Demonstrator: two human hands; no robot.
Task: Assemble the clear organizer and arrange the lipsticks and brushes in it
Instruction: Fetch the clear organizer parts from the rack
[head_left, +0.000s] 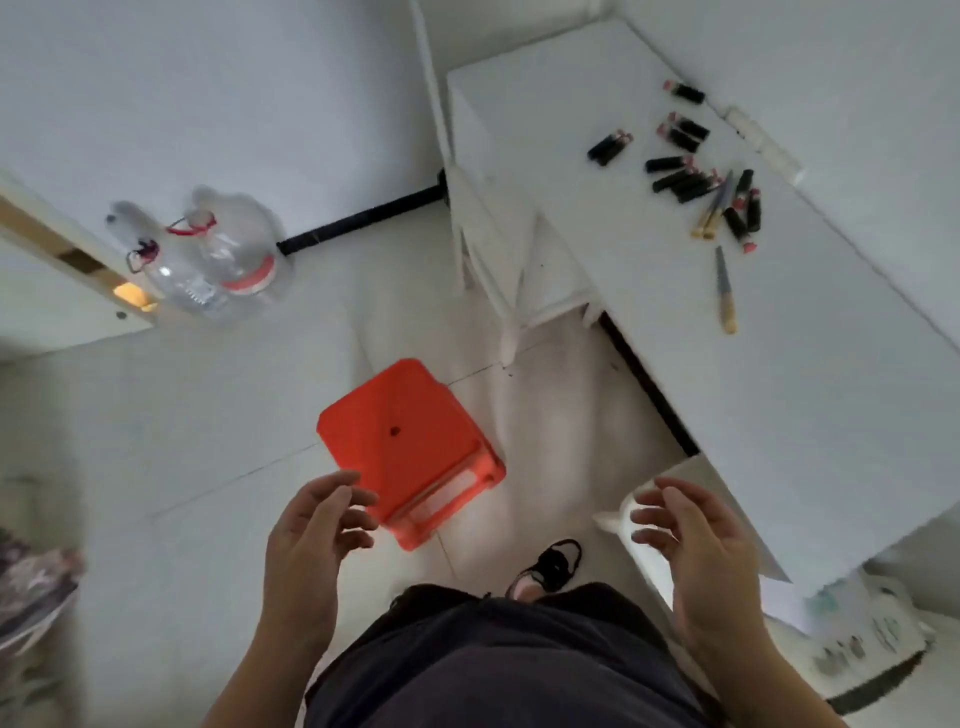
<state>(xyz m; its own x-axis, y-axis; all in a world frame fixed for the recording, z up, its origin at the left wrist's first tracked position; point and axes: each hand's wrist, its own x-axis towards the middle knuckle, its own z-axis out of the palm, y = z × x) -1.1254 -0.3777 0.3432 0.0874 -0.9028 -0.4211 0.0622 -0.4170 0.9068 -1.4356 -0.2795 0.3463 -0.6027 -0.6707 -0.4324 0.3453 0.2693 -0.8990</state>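
Several black lipsticks (685, 182) with pink ends lie scattered on the white table (831, 389) at the upper right. Two brushes (714, 208) lie among them, and a third brush (724, 291) lies alone a little nearer. A clear piece, possibly part of the organizer (763, 140), lies at the table's far edge. My left hand (311, 540) hovers over the floor near the orange stool, fingers loosely curled and holding nothing. My right hand (691, 540) hovers by the table's near corner, also holding nothing.
An orange plastic stool (410, 447) stands on the tiled floor in front of me. Two large clear water bottles (213, 254) stand at the left by a door. A white chair (493, 223) is beside the table. A box (862, 639) sits at the lower right.
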